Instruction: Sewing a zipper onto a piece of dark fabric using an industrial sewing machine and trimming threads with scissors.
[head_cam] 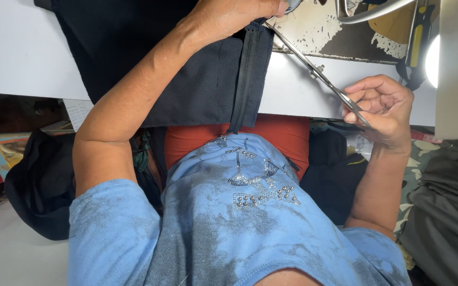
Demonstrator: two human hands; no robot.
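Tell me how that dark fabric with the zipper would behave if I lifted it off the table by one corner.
The dark fabric would probably go floppy and drape, since it already hangs limp over the white table edge. The zipper strip looks a little stiffer, so that side may hang straighter. It seems light, as the left hand alone pins it while the right hand holds scissors.

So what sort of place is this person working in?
Probably a sewing or tailoring workspace: long metal scissors in the right hand, dark navy fabric with a zip under the left hand, spread on a white worktable.
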